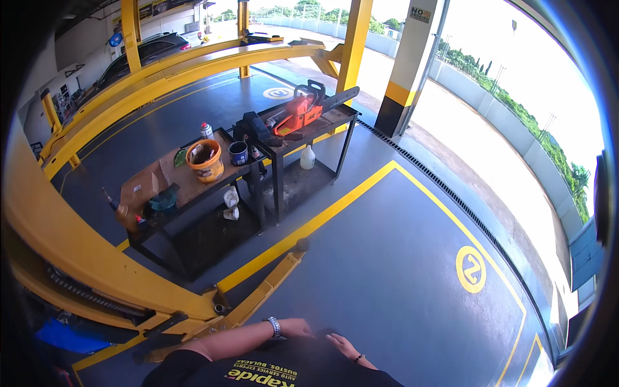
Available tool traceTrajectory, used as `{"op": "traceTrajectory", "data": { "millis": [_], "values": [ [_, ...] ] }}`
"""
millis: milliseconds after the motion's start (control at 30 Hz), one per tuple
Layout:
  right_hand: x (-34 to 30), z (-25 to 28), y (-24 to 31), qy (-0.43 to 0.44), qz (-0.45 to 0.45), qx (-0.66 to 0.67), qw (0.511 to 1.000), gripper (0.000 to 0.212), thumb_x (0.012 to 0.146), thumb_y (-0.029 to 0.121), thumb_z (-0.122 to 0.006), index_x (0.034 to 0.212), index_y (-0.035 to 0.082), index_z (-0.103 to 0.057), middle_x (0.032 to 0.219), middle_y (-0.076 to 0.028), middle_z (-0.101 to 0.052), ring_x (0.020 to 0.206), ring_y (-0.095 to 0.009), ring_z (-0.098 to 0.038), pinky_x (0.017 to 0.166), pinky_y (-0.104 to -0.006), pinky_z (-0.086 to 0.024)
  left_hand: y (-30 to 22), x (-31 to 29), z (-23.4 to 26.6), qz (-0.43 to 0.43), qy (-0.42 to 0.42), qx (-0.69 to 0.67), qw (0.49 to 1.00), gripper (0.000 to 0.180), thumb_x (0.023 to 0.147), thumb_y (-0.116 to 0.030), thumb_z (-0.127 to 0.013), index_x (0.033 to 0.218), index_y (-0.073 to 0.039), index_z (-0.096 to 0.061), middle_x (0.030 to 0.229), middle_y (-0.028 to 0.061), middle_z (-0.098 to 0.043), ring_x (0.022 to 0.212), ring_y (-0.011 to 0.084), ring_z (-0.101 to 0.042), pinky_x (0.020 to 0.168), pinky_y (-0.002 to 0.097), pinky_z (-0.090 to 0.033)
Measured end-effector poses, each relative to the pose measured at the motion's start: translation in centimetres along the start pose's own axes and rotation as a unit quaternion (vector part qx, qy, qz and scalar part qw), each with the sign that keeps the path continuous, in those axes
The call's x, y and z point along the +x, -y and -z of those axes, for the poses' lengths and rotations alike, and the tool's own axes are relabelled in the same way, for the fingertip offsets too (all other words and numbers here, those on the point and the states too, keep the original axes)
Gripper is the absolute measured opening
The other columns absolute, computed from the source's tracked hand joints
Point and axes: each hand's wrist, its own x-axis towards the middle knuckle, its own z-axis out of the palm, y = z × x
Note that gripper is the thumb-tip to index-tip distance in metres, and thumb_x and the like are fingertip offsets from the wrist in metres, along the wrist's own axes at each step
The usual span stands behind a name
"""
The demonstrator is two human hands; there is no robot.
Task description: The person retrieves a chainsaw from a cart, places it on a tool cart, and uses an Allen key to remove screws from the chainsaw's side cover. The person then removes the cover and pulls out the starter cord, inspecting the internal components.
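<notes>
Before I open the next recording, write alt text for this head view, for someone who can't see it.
The person's left hand and right hand are close together before a dark shirt; whether they hold anything is unclear. Ahead left, an orange chainsaw and an orange bucket rest on separate dark-framed carts beside a yellow lift.

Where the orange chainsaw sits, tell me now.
In the head view, the orange chainsaw sits upper centre, on the right-hand black metal cart, right of the round yellow-orange bucket.

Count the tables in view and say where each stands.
2: the left table, bearing the orange bucket, and the right table, beside it, bearing the chainsaw. Others may be hidden.
</notes>
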Motion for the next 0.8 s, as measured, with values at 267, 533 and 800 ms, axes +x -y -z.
{"op": "traceTrajectory", "data": {
  "millis": [267,533,800],
  "values": [
    [20.1,21.0,5.1,0.056,-0.018,-0.021,0.998,0.052,0.108,0.044,-0.051,0.119,-0.003,-0.069,0.109,-0.017,-0.073,0.107,-0.028,-0.068,0.095,-0.0396,-0.05,-1.5,18.3,21.9,-0.03,0.032,0.153,0.987,0.036,0.101,-0.04,-0.058,0.102,-0.006,-0.07,0.098,0.0183,-0.074,0.094,0.0407,-0.07,0.082,0.0489,-0.052],
    [28.8,41.5,12.9,0.071,-0.04,-0.099,0.992,0.051,0.11,0.045,-0.049,0.118,-0.002,-0.067,0.106,-0.018,-0.072,0.1,-0.028,-0.066,0.094,-0.0403,-0.05,-7.4,26.4,40.7,-0.027,-0.039,0.128,0.991,0.035,0.099,-0.037,-0.055,0.097,-0.007,-0.073,0.1,0.0175,-0.074,0.096,0.0383,-0.071,0.085,0.0479,-0.052],
    [47.3,50.9,19.0,-0.015,-0.049,-0.022,0.998,0.039,0.109,0.037,-0.058,0.115,-0.001,-0.062,0.098,-0.009,-0.07,0.092,-0.017,-0.066,0.083,-0.0343,-0.053,-2.1,41.2,55.3,-0.059,-0.043,-0.138,0.988,0.053,0.104,-0.05,-0.06,0.128,-0.003,-0.07,0.117,0.0147,-0.076,0.108,0.0266,-0.071,0.096,0.0399,-0.052]
  ]
}}
